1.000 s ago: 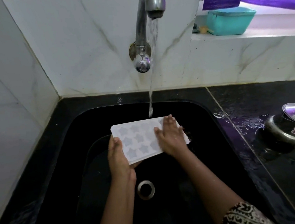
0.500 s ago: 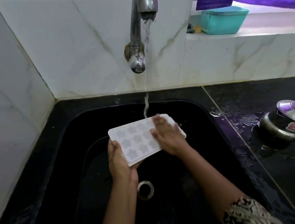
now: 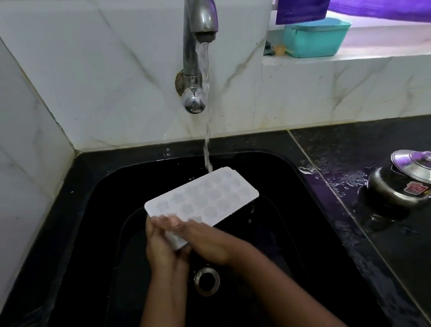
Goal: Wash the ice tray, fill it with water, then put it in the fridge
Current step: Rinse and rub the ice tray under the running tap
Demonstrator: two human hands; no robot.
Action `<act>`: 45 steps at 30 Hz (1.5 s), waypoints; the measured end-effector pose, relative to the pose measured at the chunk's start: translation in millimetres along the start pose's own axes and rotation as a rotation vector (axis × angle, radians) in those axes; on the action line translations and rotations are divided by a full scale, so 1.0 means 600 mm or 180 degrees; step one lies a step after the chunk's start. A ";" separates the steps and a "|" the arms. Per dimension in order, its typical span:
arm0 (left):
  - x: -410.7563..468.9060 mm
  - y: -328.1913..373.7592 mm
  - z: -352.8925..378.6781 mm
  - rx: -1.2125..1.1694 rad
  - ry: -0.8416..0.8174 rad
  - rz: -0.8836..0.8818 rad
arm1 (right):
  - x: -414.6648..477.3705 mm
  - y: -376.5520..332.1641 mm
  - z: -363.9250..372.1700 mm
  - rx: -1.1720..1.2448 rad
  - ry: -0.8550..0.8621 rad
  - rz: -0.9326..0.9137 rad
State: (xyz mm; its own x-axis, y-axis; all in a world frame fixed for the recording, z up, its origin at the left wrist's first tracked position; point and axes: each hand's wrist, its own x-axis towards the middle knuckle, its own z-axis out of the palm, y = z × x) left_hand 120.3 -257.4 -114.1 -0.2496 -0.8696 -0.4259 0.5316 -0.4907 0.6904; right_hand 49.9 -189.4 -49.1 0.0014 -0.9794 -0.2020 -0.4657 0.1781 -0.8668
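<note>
Steel pot (image 3: 404, 191) on black counter (image 3: 414, 271), teal box (image 3: 315, 39) on ledge (image 3: 372, 57)

White star-mould ice tray (image 3: 207, 198), tilted over black sink (image 3: 87, 200), far corner under tap stream (image 3: 207, 127)

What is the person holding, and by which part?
The ice tray, by its near left end: the left hand grips that corner, and the right hand lies across it, blurred.

A home kitchen: black sink (image 3: 274, 163) under a running tap (image 3: 196, 21), marble-tiled wall (image 3: 98, 82), steel pot (image 3: 404, 186) (lidded) on the wet bench (image 3: 413, 263).
</note>
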 end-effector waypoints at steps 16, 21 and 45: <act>0.010 0.012 -0.035 0.1427 -0.0445 -0.0860 | -0.090 0.139 -0.111 0.2001 0.3155 0.0899; 0.014 -0.023 -0.027 0.0578 -0.0395 -0.1758 | -0.106 0.124 -0.122 0.1622 0.3219 -0.0113; 0.021 0.060 0.022 -0.0302 0.0084 0.0075 | -0.079 0.093 -0.110 0.3334 0.3082 0.0433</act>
State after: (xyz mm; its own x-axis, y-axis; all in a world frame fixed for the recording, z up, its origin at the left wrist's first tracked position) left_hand 125.6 -286.9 -87.1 -0.2154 -0.8785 -0.4264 0.6115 -0.4618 0.6425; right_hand -34.9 -139.1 -57.8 -0.7807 -0.5515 -0.2938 0.4427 -0.1564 -0.8829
